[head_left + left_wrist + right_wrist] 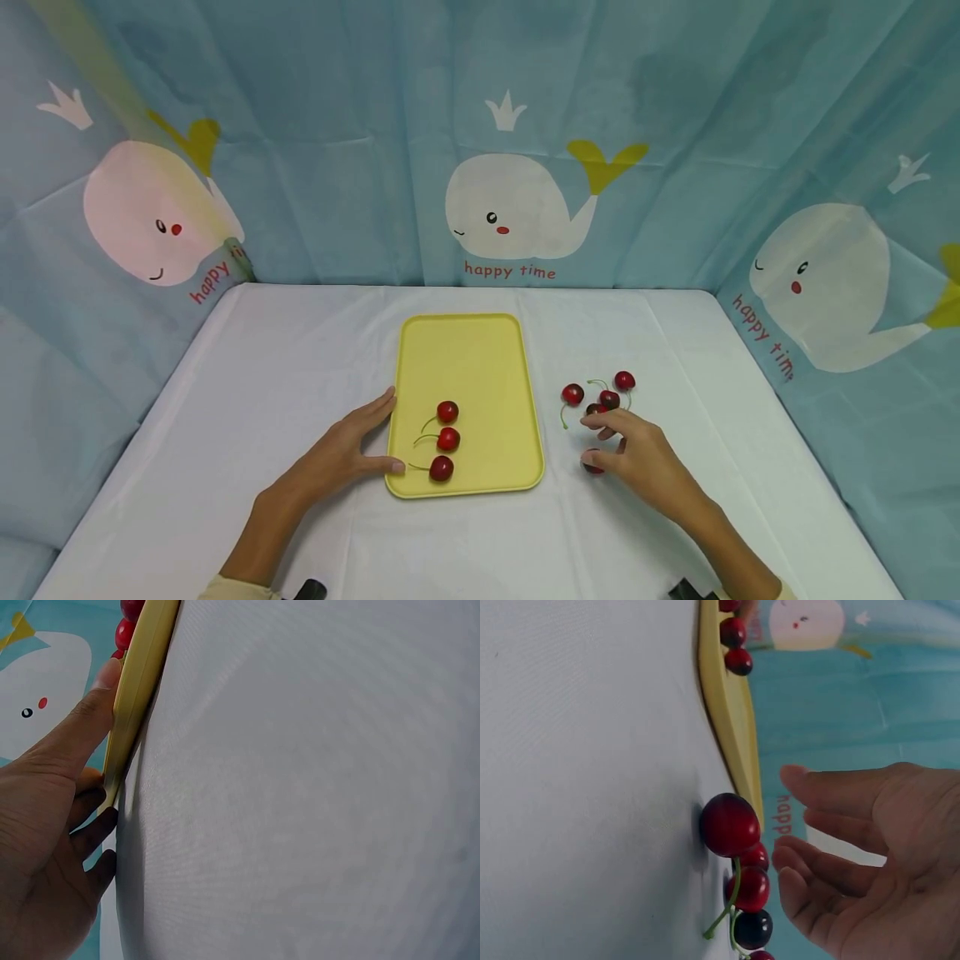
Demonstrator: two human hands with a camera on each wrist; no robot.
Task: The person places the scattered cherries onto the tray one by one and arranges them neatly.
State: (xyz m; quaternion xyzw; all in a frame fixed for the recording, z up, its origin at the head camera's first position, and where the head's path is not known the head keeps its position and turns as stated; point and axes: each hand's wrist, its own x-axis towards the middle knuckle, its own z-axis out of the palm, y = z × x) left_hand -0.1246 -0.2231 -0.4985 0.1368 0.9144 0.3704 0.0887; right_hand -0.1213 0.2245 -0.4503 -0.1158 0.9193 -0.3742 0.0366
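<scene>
Seemingly, a pick-up is in hand: the right hand [643, 458], digits parted, hovers at the nearest cherry [730, 825] right of the yellow tray [487, 367], contact hard to tell; next calls for a pinch. The left hand [347, 447], fingers spread, touches the tray.

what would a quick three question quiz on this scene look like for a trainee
1. How many cherries lie on the tray?
2. True or false: each of those on the tray has a stem.
3. Which hand touches the tray: a) right, b) left, c) neither?

Key:
1. Three.
2. True.
3. b): the left hand, at the tray's left edge in the head view.
</scene>
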